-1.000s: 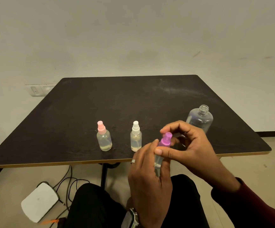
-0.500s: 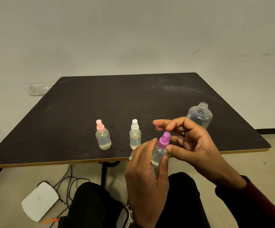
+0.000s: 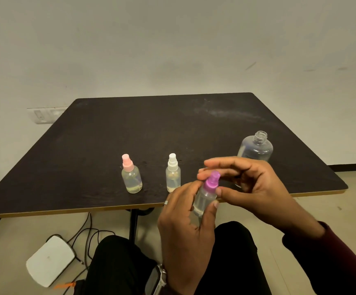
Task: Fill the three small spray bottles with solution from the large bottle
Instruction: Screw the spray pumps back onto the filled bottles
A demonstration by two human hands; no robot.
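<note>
Nearest the camera, the left hand (image 3: 185,228) grips the purple-capped spray bottle (image 3: 205,196), fingers and thumb curled round its clear body and holding it tilted slightly just in front of the near edge of the counter (image 3: 87,167), above the person's dark-trousered lap. A ring shows on one finger and a watch on the wrist. The right hand (image 3: 255,188) is at the top of that bottle: its thumb tip touches the purple cap from the right, while the fingers curve loosely above and behind the sprayer; whether they press on it I cannot tell. A maroon sleeve covers the right forearm.

Left of the purple-capped spray bottle and farther back, the white-capped spray bottle (image 3: 173,174) stands upright on the counter with pale liquid inside. Farther left again stands the pink-capped spray bottle (image 3: 131,177), also upright and holding liquid. Behind the right hand, the large bottle (image 3: 255,147) stands upright with its neck uncapped, partly hidden by the fingers.

On the floor, lower left of the purple-capped spray bottle, lies a white device (image 3: 49,260) with dark cables.
</note>
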